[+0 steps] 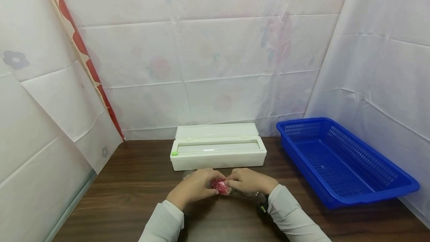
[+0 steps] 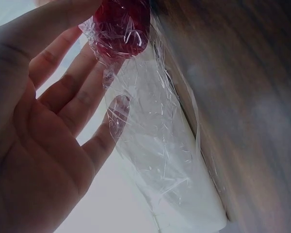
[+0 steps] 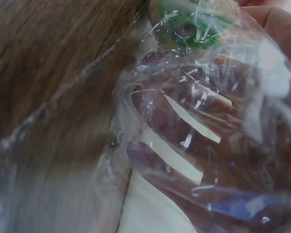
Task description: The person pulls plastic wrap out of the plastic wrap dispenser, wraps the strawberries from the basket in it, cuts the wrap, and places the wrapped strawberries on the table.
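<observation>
Between my hands is a small red rounded item (image 1: 220, 186) wrapped in clear cling film (image 2: 155, 145). My left hand (image 1: 198, 186) holds it from the left with thumb and forefinger; its other fingers spread loosely behind the film in the left wrist view. My right hand (image 1: 248, 180) pinches the film at the item's right side. A green patch (image 3: 196, 31) shows through the wrap in the right wrist view, where film covers much of the fingers. Loose film trails out at both sides. The exact kind of item is hidden by the shiny wrap.
Just behind my hands stands a white cling film dispenser (image 1: 218, 161), its lid raised and a green slider (image 1: 174, 153) at its left end. To the right lies a blue perforated basket (image 1: 349, 167). Pale sheets (image 1: 215, 55) wall in the brown wooden table (image 1: 134, 182).
</observation>
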`<control>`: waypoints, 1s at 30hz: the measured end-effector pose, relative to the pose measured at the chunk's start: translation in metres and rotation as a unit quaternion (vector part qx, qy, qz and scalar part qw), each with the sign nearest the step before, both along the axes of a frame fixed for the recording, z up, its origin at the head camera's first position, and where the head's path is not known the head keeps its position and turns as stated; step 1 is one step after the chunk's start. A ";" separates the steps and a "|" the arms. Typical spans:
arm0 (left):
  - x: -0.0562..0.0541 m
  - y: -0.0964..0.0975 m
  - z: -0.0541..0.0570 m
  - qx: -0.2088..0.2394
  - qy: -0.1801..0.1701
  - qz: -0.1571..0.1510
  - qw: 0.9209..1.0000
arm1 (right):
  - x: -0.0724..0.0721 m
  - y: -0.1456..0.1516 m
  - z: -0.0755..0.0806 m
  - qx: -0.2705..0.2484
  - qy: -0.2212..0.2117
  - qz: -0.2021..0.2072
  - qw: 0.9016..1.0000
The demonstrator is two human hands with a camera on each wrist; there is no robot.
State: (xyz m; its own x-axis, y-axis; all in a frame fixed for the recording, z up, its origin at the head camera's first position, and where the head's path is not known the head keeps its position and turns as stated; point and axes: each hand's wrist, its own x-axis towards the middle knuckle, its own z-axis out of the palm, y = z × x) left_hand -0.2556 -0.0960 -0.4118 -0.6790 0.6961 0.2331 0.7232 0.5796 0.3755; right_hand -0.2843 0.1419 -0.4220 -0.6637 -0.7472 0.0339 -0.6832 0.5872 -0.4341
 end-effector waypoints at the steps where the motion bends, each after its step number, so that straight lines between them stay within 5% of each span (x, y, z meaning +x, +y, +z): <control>1: 0.000 0.000 0.000 0.000 -0.001 0.000 1.000 | 0.000 0.000 0.000 0.001 -0.001 0.000 1.000; 17: 0.005 0.004 -0.004 -0.035 0.046 0.035 0.998 | 0.003 0.004 0.006 0.020 0.017 -0.034 0.999; 22: 0.007 0.003 -0.004 -0.043 0.039 0.042 0.997 | 0.004 0.001 0.008 0.000 0.085 -0.023 0.996; 27: 0.004 0.001 -0.007 -0.025 0.020 0.053 0.998 | 0.005 -0.007 0.012 -0.034 0.196 -0.016 0.980; 30: 0.002 0.000 -0.009 -0.010 0.000 0.067 0.998 | 0.008 -0.010 0.013 -0.030 0.220 -0.027 0.975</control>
